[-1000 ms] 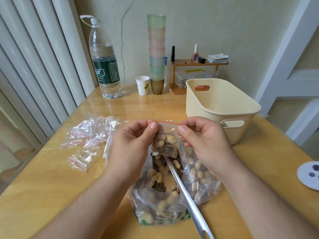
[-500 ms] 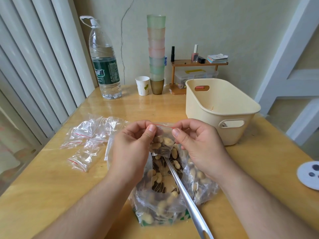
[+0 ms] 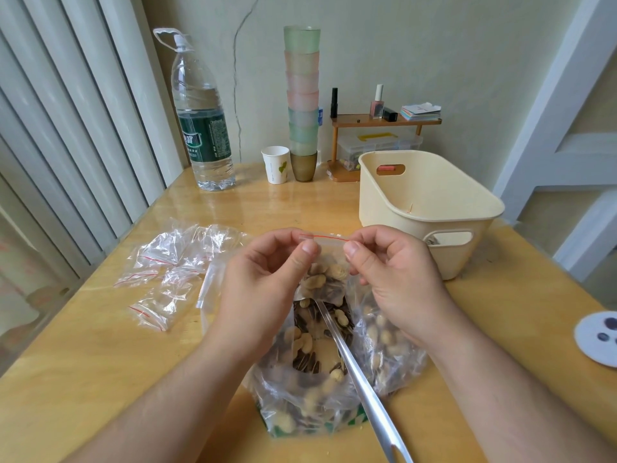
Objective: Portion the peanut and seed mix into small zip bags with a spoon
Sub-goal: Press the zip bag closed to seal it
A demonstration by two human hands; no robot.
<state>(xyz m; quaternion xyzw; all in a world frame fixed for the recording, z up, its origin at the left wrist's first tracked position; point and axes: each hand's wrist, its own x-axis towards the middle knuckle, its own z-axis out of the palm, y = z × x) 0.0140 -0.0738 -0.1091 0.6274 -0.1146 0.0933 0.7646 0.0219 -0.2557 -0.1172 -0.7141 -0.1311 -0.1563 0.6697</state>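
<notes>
Small zip bag point(image 3: 325, 262) above big mix bag point(image 3: 310, 389) (spoon point(image 3: 354, 372) inside); basket point(image 3: 427, 208) behind-right.

Two forearms enter on the near side of the wooden table point(image 3: 100, 345), both bare from frame edge to wrist; no sleeve or cuff is visible. Left hand point(image 3: 263, 289) and right hand point(image 3: 397, 282) are ungloved. Neither wrist carries a watch, band or bracelet, and no rings show on the visible fingers. Thumbnails are short, unpainted and clean.
</notes>
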